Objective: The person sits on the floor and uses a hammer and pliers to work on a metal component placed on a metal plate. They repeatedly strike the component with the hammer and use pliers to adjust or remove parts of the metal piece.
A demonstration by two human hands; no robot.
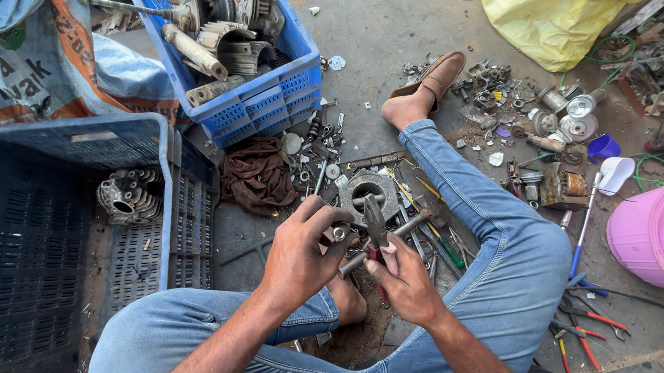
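The left hand (299, 255) pinches a small round metal part (340, 232) on the end of a steel rod (382, 243), held over the person's crossed legs. The right hand (403, 276) grips red-handled pliers (375, 223), jaws near that part, not visibly biting. The part sits on the rod, so it is not yet freed.

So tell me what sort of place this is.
Probably an informal repair or scrap workshop set on the ground. Blue crates hold worn metal engine parts, loose hardware litters the concrete floor, and the right hand works pliers on a small metal part.
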